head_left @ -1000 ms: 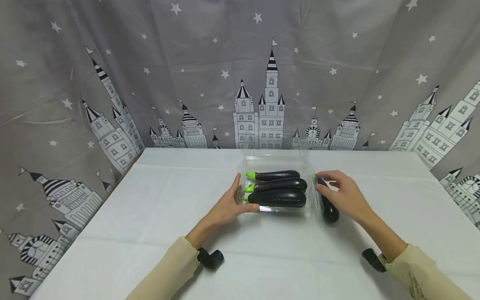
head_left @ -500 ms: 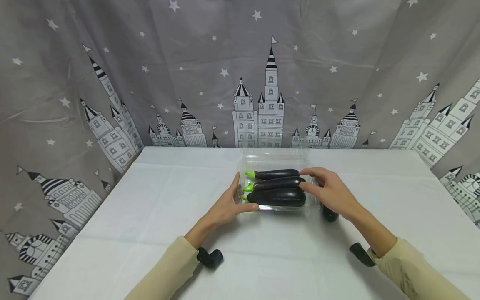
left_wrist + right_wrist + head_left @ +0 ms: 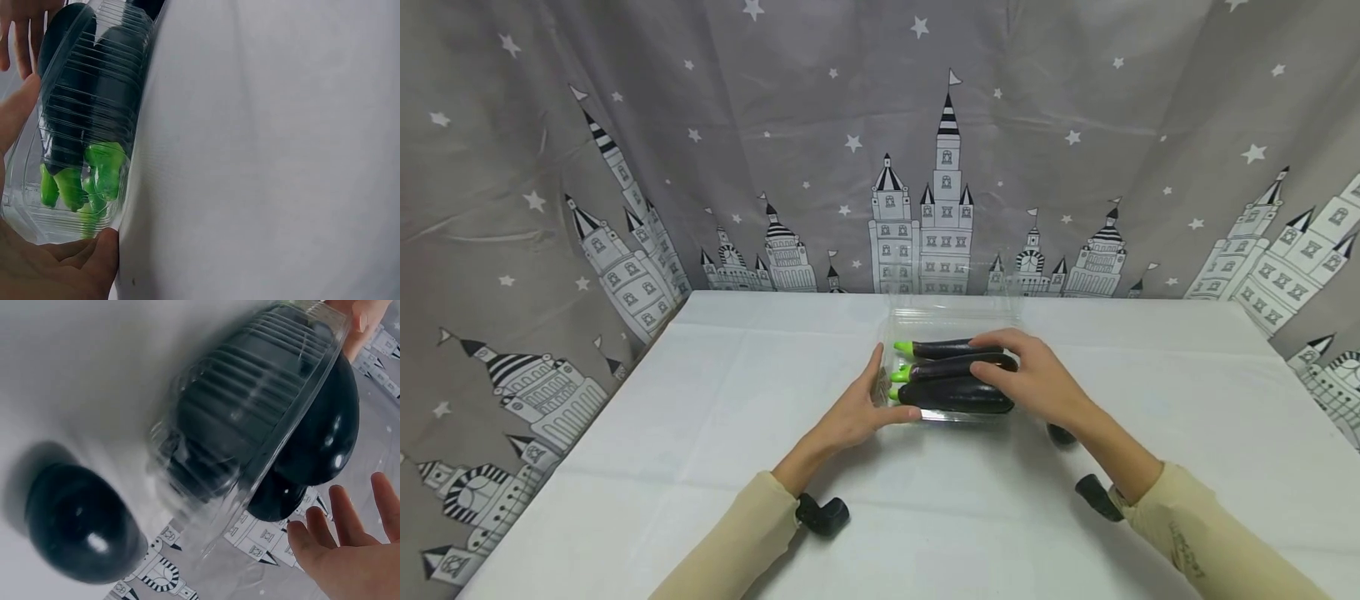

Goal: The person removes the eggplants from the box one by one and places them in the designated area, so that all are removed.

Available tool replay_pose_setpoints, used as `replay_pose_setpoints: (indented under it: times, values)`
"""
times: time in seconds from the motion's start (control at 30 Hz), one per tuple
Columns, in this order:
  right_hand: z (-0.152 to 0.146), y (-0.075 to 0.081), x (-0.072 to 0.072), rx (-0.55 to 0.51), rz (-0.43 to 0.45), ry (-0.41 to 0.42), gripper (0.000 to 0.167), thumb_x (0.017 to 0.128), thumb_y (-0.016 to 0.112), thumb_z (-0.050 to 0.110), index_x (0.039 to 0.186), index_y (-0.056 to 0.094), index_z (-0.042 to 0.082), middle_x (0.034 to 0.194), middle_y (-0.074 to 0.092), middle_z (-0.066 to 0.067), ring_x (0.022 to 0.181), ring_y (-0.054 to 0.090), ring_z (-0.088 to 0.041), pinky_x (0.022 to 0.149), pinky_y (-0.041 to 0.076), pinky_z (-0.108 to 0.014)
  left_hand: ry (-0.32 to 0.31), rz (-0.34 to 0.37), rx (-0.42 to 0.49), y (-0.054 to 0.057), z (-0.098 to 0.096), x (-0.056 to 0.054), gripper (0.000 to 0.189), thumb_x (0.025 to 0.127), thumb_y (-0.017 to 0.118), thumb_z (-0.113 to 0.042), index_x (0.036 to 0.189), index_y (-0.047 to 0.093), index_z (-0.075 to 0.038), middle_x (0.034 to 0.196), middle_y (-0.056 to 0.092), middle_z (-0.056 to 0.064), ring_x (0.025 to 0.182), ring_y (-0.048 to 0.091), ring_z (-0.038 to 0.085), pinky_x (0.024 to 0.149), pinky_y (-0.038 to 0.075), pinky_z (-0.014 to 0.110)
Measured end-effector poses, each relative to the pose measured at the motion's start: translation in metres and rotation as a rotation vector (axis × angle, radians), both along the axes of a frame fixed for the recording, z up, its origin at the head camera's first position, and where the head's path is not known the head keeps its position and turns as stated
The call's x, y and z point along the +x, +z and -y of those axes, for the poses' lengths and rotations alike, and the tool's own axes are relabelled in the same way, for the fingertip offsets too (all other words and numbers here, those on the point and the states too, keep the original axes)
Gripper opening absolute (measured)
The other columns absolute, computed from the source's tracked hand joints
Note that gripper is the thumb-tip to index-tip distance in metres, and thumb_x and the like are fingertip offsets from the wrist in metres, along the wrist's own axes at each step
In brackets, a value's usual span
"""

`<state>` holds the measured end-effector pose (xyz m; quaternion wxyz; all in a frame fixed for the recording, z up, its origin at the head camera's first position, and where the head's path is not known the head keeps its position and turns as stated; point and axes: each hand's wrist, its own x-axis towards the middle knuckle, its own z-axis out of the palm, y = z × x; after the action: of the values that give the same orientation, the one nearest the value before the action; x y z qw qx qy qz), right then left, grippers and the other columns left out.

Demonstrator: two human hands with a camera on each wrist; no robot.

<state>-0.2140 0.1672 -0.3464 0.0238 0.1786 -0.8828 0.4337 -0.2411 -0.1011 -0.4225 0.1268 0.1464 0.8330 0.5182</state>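
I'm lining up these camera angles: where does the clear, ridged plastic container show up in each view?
Head: the clear, ridged plastic container is just right of centre.
Left wrist: along the left side, reaching the top edge.
Right wrist: slanting across the upper middle and right.
Shared landmark: the person's bare left hand at one end of the container, bottom left in left wrist, top right in right wrist.

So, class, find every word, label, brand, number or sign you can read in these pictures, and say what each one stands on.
No text can be quoted.
Right sleeve: dark print that looks like lettering, too small and blurred to read.
Eggplants and clear container: no readable label, brand or number.
Grey curtain: printed stars and castles, no readable words.
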Motion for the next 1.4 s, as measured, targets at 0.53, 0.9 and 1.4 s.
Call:
replay_pose_setpoints:
  times: [0.53, 0.9, 1.4]
  values:
    - [0.023, -0.006, -0.034, 0.048, 0.016, 0.081, 0.037, 0.095, 0.063, 0.024, 0.125, 0.066, 0.003, 0.129, 0.062, -0.013, 0.125, 0.052, -0.033, 0.104, 0.039, -0.055, 0.003, -0.006, -0.004, -0.003, 0.001, -0.003, 0.119, 0.078, 0.081, -0.045, 0.16, -0.001, -0.017, 0.164, 0.008, 0.01, 0.149, 0.007, 0.029, 0.116, 0.012, 0.056]
    - [0.025, -0.011, -0.04, 0.134, 0.035, 0.106, 0.037, 0.096, 0.063, 0.023, 0.125, 0.066, 0.0, 0.121, 0.066, -0.014, 0.118, 0.057, -0.033, 0.102, 0.041, -0.054, -0.007, -0.002, 0.007, 0.001, 0.0, -0.002, 0.122, 0.077, 0.083, -0.045, 0.16, -0.003, -0.019, 0.164, 0.007, 0.01, 0.149, 0.007, 0.029, 0.117, 0.01, 0.054]
    - [0.024, -0.016, -0.041, 0.169, 0.048, 0.103, 0.042, 0.095, 0.064, 0.025, 0.131, 0.063, 0.004, 0.131, 0.061, -0.016, 0.119, 0.056, -0.033, 0.102, 0.04, -0.055, -0.009, -0.011, 0.003, -0.001, 0.0, -0.002, 0.122, 0.077, 0.082, -0.047, 0.16, -0.001, -0.016, 0.164, 0.008, 0.011, 0.149, 0.008, 0.03, 0.116, 0.011, 0.056]
